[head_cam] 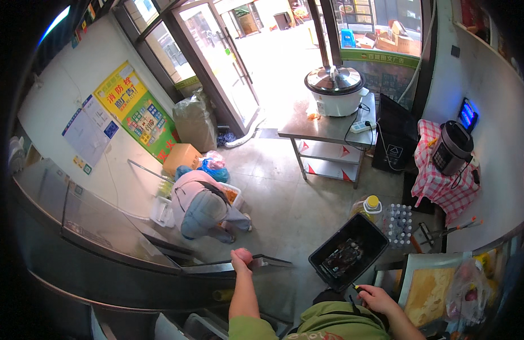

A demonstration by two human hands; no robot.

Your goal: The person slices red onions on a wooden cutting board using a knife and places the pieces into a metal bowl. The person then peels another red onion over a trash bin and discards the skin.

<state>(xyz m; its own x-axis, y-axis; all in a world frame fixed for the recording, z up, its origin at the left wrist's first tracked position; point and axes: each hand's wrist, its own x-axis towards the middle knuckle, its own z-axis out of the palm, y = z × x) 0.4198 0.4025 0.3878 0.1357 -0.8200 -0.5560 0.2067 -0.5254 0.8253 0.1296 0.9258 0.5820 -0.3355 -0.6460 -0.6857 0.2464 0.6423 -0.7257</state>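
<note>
My left hand [240, 267] is held out in front, its fingers around a round pinkish object [244, 254] whose kind I cannot make out. In my right hand [376, 299] is a small tool with a yellow-and-black handle [356, 288]; its working end is not clear. Just beyond that tool is a black plastic bin [316, 260], open at the top, with dark, wet-looking matter in the bottom. The bin lies to the right of my left hand, apart from it.
A person [200, 204] bends over a white tub [237, 196]. A steel table [296, 121] holds a large rice cooker [337, 100]. An oil jug [371, 207] and bottled water [399, 223] stand behind the bin. At right are a cutting board [430, 293] and plastic bag [468, 289].
</note>
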